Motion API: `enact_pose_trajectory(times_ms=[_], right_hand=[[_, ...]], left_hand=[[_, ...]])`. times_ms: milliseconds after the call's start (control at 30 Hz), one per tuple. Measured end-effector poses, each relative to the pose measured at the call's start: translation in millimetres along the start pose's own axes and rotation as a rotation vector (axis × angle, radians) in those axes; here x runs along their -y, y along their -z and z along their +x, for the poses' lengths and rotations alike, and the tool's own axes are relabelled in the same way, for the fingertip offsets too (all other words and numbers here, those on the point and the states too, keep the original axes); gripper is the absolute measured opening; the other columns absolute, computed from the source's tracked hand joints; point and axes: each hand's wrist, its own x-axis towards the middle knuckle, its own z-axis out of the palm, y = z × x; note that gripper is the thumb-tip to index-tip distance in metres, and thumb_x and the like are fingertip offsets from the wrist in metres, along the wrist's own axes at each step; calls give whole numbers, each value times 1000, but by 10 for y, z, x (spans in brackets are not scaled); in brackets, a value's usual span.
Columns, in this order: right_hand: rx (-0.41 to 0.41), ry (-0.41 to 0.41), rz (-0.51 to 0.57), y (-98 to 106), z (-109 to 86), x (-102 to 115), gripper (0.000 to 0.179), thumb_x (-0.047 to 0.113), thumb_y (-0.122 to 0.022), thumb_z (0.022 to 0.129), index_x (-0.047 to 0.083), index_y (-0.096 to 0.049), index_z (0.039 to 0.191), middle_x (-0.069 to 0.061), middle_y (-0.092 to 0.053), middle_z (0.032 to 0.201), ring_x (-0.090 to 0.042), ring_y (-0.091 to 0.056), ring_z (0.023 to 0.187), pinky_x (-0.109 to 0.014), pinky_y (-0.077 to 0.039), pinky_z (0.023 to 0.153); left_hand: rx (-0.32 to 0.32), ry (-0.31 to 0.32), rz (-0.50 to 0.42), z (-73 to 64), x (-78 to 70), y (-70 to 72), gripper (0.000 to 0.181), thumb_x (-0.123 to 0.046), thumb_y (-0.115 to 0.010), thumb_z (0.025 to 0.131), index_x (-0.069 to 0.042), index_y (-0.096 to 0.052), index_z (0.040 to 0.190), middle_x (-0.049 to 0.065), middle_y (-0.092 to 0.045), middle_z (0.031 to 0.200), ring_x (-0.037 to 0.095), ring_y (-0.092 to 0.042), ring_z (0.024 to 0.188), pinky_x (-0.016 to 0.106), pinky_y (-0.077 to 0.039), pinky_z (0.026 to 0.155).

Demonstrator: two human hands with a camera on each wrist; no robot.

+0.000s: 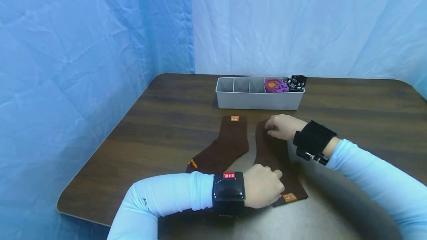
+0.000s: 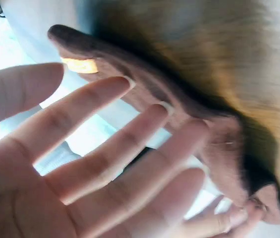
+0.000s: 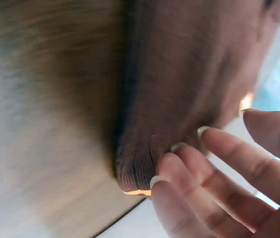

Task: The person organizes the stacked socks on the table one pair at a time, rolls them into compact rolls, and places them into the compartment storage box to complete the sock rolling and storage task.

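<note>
Two brown socks lie on the table. The left sock has an orange label at its far end and an orange mark at its toe. My left hand is over the near end of the right sock, beside its orange label; in the left wrist view its fingers are spread and fairly straight, fingertips along the sock. Over the same sock's far end is my right hand. Its long fingers are loosely extended in the right wrist view, fingertips at the brown fabric, thumb apart.
Behind the socks stands a grey divided box. Its right compartments hold a purple rolled cloth item and a black-and-white patterned one. Blue sheeting hangs behind and left of the dark wooden table.
</note>
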Motion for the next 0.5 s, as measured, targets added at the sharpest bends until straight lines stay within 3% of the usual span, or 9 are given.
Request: enact_pose_trajectory(times_ms=[200,400,500], right_hand=[[49,-114,-78,-13,29,-41,24,9,-57,79,-2,-60,101,-12,-57,90,-23,-56,82,-37,-46,76],[74,-115,-92,-23,68,-81,25,11,-58,79,-1,-60,100,-11,-56,87,-22,-55,77,-37,-46,75],[78,-116,-125,-12,88,-58,24,12,-59,78,0,-61,99,-10,-57,85,-21,-55,75,-37,-46,73]], left_hand=[[45,31,-25,46,106,-51,19,-34,-52,82,-25,-67,90,-5,-60,82,4,-57,64,16,-42,51],[124,3,-78,19,117,-46,22,-35,-51,82,-22,-67,92,-2,-59,89,4,-55,63,15,-44,54],[145,-6,-134,-45,150,-11,25,-35,-51,82,-22,-64,99,-3,-59,90,3,-54,66,15,-43,54]])
